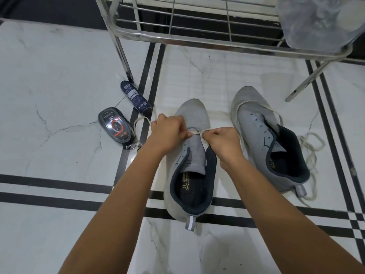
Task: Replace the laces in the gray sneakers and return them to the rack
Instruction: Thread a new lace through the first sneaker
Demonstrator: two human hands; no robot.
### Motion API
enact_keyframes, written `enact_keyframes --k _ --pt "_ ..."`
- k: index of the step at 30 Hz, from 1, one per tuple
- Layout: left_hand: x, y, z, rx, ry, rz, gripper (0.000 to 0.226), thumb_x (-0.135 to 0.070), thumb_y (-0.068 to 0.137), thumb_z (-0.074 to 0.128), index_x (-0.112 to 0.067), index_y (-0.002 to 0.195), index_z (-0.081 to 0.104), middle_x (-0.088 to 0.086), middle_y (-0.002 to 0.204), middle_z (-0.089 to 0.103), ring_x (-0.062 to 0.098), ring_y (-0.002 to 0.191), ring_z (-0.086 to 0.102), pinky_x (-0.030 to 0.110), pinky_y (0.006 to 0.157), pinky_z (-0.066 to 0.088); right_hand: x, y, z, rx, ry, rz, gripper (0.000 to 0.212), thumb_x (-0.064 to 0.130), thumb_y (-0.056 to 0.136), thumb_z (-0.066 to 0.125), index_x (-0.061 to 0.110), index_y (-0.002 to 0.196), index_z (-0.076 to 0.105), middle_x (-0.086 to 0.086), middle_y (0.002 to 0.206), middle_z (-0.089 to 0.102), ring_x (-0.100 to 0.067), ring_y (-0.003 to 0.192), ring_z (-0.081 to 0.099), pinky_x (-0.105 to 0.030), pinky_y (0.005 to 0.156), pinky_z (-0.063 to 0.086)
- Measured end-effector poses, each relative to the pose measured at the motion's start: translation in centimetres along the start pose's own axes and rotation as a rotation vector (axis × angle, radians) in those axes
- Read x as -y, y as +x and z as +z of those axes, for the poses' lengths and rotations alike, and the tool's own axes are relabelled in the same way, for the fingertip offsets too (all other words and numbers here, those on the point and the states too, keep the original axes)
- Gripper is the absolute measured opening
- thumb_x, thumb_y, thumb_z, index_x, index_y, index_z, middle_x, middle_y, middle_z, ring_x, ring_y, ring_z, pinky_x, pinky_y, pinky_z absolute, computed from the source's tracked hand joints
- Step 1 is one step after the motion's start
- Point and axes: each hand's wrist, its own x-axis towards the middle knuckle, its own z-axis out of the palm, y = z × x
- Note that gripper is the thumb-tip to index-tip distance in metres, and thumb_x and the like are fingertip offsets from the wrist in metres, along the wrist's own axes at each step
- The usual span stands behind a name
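The central sneaker [194,117] stands in the middle of the frame on the floor [49,76], with its toe toward the top edge and its heel toward the bottom edge. It is gray with a dark blue lining, and its gray tongue is visible. A white lace [198,132] crosses over the tongue at the eyelets nearest to the toe. The left hand [167,131] pinches this lace at the left side of the shoe, with the fingers curled on it, and from there the lace makes a loop on the floor toward the left. The right hand [223,140] pinches the other part of the lace at the right row of eyelets, also with curled fingers. The two hands are near each other, with only the tongue between them.

The second sneaker [256,123] stands just beside, to the right, also with its toe toward the top. A loose lace [310,147] lies over its front part and gathers in a heap on the floor at its right side.

A steel rack [197,39] fills the top of the frame, and a plastic bag [316,20] sits on it in the upper right. A dark bottle [136,97] lies on the floor near the left leg of the rack, and below it lies a polish sponge pack [116,127]. The floor is white marble with black stripes
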Motion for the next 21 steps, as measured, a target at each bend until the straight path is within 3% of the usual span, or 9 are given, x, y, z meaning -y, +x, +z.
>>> enact_keyframes --k 3,7,9,11,14,17,21 --pt "1.4 -0.3 -0.6 0.050 -0.162 -0.085 0.020 -0.039 0.087 0.060 -0.020 0.084 0.054 -0.003 0.083 0.055 0.027 0.105 0.052 0.038 0.091 0.037 -0.1 0.2 -0.4 0.006 -0.002 -0.003 0.032 0.007 0.079 0.066 0.012 0.049 0.055 0.013 0.033 0.040 -0.005 0.039 0.036 -0.020 0.049 0.033" --pt "4.9 -1.6 -1.8 -0.066 -0.254 -0.169 0.020 -0.035 0.088 0.060 -0.020 0.077 0.052 -0.001 0.079 0.055 0.028 0.093 0.058 0.037 0.082 0.045 -0.3 0.3 -0.5 0.004 -0.015 0.003 0.027 0.007 0.079 0.065 0.009 0.054 0.055 0.015 0.028 0.036 -0.002 0.031 0.033 -0.016 0.041 0.030" --pt "4.9 -1.6 -1.5 -0.073 -0.258 -0.133 0.018 -0.036 0.086 0.063 -0.019 0.090 0.058 -0.002 0.090 0.058 0.025 0.099 0.057 0.041 0.088 0.045 -0.2 0.2 -0.3 0.008 -0.024 0.003 0.025 0.007 0.079 0.064 0.008 0.056 0.056 0.015 0.029 0.037 -0.002 0.032 0.033 -0.018 0.043 0.031" --pt "3.7 -1.4 -1.0 -0.038 -0.248 -0.072 0.037 -0.038 0.081 0.068 -0.020 0.112 0.058 -0.002 0.111 0.058 0.021 0.110 0.052 0.046 0.097 0.040 -0.1 0.1 -0.3 0.012 -0.028 0.008 0.025 0.007 0.079 0.064 0.009 0.056 0.055 0.014 0.032 0.038 -0.002 0.032 0.033 -0.018 0.043 0.031" --pt "2.4 -1.2 -0.9 -0.088 -0.376 -0.057 0.054 -0.030 0.077 0.074 -0.020 0.125 0.052 -0.002 0.122 0.054 0.016 0.112 0.050 0.037 0.097 0.040 0.1 0.0 -0.4 0.017 -0.024 0.016 0.026 0.005 0.079 0.063 0.008 0.055 0.055 0.014 0.031 0.036 -0.002 0.031 0.032 -0.016 0.040 0.029" --pt "1.9 -1.3 0.0 -0.139 -0.489 -0.065 0.045 -0.029 0.076 0.075 -0.019 0.116 0.058 -0.002 0.114 0.056 0.012 0.102 0.052 0.028 0.088 0.042 0.3 -0.3 -0.5 0.025 -0.031 0.017 0.031 0.004 0.079 0.062 0.014 0.051 0.053 0.014 0.032 0.041 -0.004 0.039 0.035 -0.019 0.044 0.031" --pt "0.9 -0.6 0.7 -0.114 -0.325 -0.050 0.023 -0.039 0.074 0.073 -0.025 0.087 0.060 -0.006 0.095 0.057 0.023 0.106 0.052 0.045 0.095 0.042 0.5 -0.3 -0.4 0.029 -0.030 0.013 0.027 0.006 0.080 0.063 0.013 0.055 0.057 0.002 0.049 0.047 -0.009 0.046 0.038 -0.021 0.048 0.033"
